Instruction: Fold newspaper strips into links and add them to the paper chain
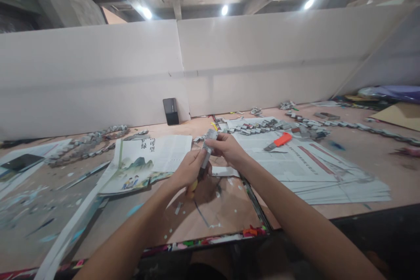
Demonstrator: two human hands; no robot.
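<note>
My left hand [190,167] and my right hand [227,146] meet above the middle of the table. Both are closed on a narrow folded strip of printed paper [209,140], which stands nearly upright between the fingertips. Below my left hand a yellow-orange object [191,189] shows in part; its kind is hidden. A white paper strip [225,171] lies on the table just under my right hand. To the left is a printed sheet with a green mountain picture [136,168]. Right of my hands, an orange utility knife [278,141] rests on a stack of newspaper sheets [315,170].
Folded-paper chains lie at left [88,142] and right [354,127]. A phone [171,111] leans on the white partition [98,70]; a dark flat device [22,162] lies far left. Long white paper strips [70,223] cross the front-left edge. A tan sheet [402,116] is far right.
</note>
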